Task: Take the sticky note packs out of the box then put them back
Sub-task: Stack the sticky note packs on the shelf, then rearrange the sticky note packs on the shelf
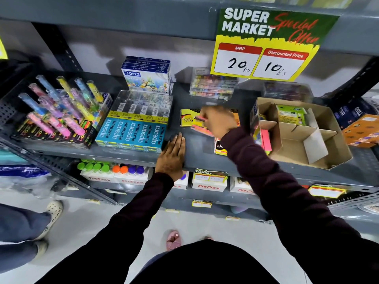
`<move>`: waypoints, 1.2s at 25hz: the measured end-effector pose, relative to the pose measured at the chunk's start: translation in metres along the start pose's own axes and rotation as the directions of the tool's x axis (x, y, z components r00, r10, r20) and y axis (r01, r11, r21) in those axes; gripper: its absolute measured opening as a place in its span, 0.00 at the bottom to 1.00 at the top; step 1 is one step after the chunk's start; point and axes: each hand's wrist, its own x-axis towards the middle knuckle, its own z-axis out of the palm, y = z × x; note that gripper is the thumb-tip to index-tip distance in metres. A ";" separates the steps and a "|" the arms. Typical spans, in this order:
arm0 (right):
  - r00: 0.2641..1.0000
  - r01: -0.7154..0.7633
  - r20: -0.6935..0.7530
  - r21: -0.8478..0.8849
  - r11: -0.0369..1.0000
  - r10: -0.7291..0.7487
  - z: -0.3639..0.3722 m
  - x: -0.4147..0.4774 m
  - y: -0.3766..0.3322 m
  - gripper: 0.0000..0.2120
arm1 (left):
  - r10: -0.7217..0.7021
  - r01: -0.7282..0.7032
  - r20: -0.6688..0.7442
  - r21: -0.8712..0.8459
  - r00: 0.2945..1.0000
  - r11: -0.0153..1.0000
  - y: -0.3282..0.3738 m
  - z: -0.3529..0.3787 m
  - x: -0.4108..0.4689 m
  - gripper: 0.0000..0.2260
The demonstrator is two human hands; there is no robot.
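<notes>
A brown cardboard box [320,154] with dividers sits on the grey shelf [196,146] at the right. Pink and yellow sticky note packs [265,140] stand in its left compartment, and a green pack [291,115] stands at its back. My right hand [218,120], blurred, is shut on a pink sticky note pack [200,119] over several packs lying on the shelf left of the box, among them a yellow one [187,119]. Another pack [219,147] peeks out under my right sleeve. My left hand [172,154] rests flat on the shelf's front edge, fingers together.
Blue Apsara pencil boxes [131,136] lie just left of my left hand, with DOMS boxes [147,76] behind and a stand of colourful pens [59,111] further left. A price sign [266,46] hangs above. Orange boxes [363,132] sit right of the cardboard box. Another person's legs [24,228] stand at the left.
</notes>
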 end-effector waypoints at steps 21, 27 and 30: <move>0.930 -0.119 0.322 -0.192 0.974 0.177 0.014 -0.023 0.060 0.31 | -0.007 0.006 0.053 0.028 0.999 1.000 -0.002 0.001 0.001 0.50; 0.946 -0.084 0.314 -0.002 0.996 0.081 -0.017 -0.005 0.044 0.18 | -0.009 0.009 0.004 0.024 1.000 1.000 0.000 0.002 0.001 0.41; 0.998 -0.054 0.029 0.049 0.997 0.052 -0.018 0.020 0.021 0.13 | 0.001 -0.001 -0.031 0.010 1.000 1.000 0.001 0.002 0.001 0.36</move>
